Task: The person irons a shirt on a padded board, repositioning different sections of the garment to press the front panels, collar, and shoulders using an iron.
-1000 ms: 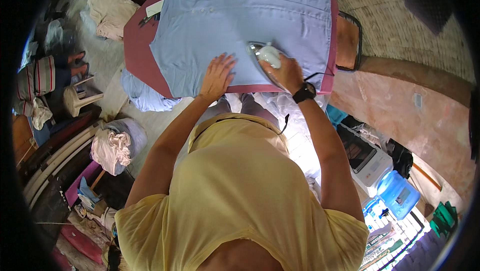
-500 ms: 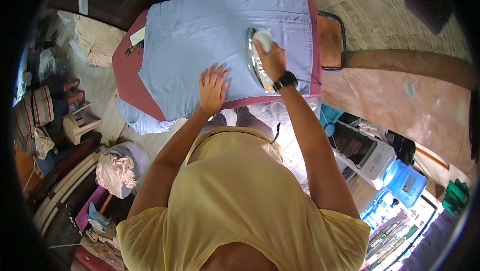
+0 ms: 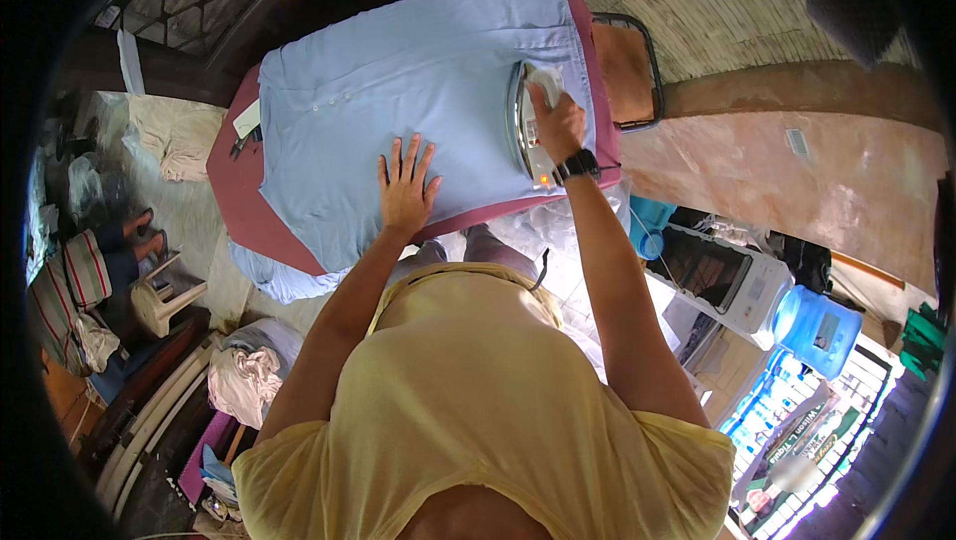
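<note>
A light blue buttoned garment [image 3: 329, 147] lies spread over a maroon-covered ironing board [image 3: 244, 197]. My right hand [image 3: 560, 127] is wrapped round the handle of a clothes iron [image 3: 525, 122], which rests on the cloth near the board's right end. A small orange light glows at the iron's heel. My left hand [image 3: 406, 187] lies flat on the garment with its fingers spread, to the left of the iron. At the board's left end are a white card-like piece [image 3: 247, 119] and a small dark object [image 3: 242, 142] that I cannot make out.
A brown rest [image 3: 622, 72] in a black frame juts from the board's right end. Light blue cloth [image 3: 284, 276] hangs below the board's left side. To the right stand a white oven-like appliance [image 3: 717, 276] and a blue water jug [image 3: 819, 331]. At left, a person sits near a wooden stool [image 3: 159, 303].
The iron, in my right hand, has moved toward the board's right end and stands more upright in view. My left hand's fingers are spread wider. The whole view has turned slightly.
</note>
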{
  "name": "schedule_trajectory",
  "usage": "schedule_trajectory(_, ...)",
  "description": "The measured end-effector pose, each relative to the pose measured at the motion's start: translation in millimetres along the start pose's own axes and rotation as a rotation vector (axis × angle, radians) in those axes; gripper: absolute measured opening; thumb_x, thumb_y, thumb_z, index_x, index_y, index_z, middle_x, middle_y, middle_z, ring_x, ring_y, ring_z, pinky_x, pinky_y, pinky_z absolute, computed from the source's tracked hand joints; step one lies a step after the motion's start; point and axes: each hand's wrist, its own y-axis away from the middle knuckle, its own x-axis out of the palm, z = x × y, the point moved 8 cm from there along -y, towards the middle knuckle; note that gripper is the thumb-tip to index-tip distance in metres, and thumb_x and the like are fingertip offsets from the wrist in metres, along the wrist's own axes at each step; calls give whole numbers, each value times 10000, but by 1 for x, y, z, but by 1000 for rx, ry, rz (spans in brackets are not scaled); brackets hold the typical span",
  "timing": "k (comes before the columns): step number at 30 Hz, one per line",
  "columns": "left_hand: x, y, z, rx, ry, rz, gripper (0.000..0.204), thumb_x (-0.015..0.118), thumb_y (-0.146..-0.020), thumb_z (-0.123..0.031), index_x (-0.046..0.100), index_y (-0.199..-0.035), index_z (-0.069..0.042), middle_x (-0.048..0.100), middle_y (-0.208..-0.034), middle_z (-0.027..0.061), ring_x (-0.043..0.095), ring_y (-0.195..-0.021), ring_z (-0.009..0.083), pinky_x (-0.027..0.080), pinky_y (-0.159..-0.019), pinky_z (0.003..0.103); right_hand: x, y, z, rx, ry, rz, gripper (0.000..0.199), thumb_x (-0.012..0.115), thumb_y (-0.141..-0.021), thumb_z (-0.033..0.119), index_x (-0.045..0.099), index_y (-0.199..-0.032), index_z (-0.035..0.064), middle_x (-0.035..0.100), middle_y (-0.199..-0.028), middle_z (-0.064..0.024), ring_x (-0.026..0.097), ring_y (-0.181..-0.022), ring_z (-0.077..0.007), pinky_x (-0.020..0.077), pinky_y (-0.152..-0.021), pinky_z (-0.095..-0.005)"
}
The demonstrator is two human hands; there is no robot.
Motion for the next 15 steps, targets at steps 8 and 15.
schedule_trajectory(8,-2,2,4,-31,-13,12,605,524,-975,-418,344,-1529,-256,222,-1633,13,183,-1499,321,176,-1172,601,-11,19,-26,325,-193,-79,706,590,-897,623,674,-848,-77,684,-809,-296,694,-830,-445,551,-716,-498)
schedule_trajectory(15,-2,0,2,-21,3,-9,605,525,-974,-411,343,-1530,-257,225,-1632,10,199,-1493,323,179,-1173,598,-5,-15,-54,361,-368,-133,642,566,-931,569,692,-922,-61,677,-782,-295,694,-814,-450,551,-690,-496)
